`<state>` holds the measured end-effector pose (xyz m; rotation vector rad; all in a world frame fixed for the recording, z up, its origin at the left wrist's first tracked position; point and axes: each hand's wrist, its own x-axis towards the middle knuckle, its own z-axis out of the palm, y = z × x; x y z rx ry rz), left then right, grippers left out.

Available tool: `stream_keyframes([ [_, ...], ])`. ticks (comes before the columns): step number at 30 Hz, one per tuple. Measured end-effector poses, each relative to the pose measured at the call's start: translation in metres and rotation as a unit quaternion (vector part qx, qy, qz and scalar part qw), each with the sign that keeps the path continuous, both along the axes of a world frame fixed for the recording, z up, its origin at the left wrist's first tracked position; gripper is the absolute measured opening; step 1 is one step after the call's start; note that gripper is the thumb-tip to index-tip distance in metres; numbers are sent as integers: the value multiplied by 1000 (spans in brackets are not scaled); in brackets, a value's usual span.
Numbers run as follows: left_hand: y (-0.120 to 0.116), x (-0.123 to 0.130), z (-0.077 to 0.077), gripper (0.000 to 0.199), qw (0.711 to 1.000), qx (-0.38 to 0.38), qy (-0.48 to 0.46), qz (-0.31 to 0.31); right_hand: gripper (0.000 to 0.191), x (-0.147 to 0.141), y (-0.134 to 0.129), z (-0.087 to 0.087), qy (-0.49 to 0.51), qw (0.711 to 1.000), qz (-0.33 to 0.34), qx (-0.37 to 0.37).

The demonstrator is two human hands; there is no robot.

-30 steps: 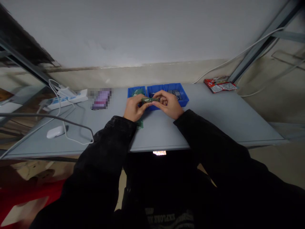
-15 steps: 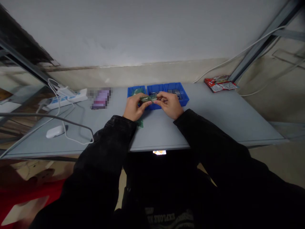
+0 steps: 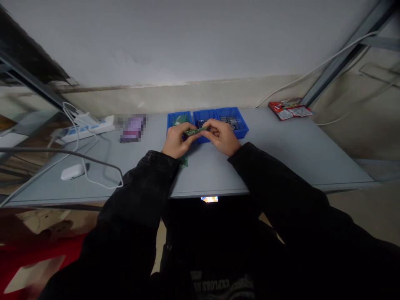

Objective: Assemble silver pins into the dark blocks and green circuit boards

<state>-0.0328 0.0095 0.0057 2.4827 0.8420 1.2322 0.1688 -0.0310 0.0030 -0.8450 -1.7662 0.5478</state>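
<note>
A narrow, flat green circuit board (image 3: 194, 131) is held between my two hands above the front of the blue bins. My left hand (image 3: 178, 140) pinches its left end between thumb and fingers. At the other end, the thumb and bent fingers of my right hand (image 3: 222, 136) close on it. The left blue bin (image 3: 170, 121) contains green pieces. Dark small parts lie in the middle blue bin (image 3: 204, 113), partly hidden by my hands. Grey block-like parts (image 3: 229, 122) fill some of the right blue bin (image 3: 242, 132). Beside my left wrist, another green piece (image 3: 185, 162) lies on the table.
On the grey table (image 3: 265, 166), a white power strip (image 3: 106, 124) with cables, a blurred-out purple phone-like item (image 3: 133, 128) and a white earbud case (image 3: 72, 171) are at left. A red packet (image 3: 289, 110) lies at the back right. A lit screen (image 3: 209, 199) shows below the front edge.
The green board has tilted, so its face shows less and it looks thinner. The fingers of my right hand have shifted slightly on its end; both hands stay in about the same place.
</note>
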Motion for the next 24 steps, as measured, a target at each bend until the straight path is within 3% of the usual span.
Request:
stream_keyframes([
  [6,0,0,2,36,999,21,-25,6,25,-1,0,2,2,999,-34,-12],
  [12,1,-1,4,36,998,19,-67,5,22,-3,-4,1,-4,1000,-21,-8],
  [17,3,-1,3,37,999,12,-38,-13,22,-1,-2,1,5,1000,-15,25],
  [24,5,-2,2,30,993,17,-109,45,31,-3,-3,0,43,997,-57,21],
])
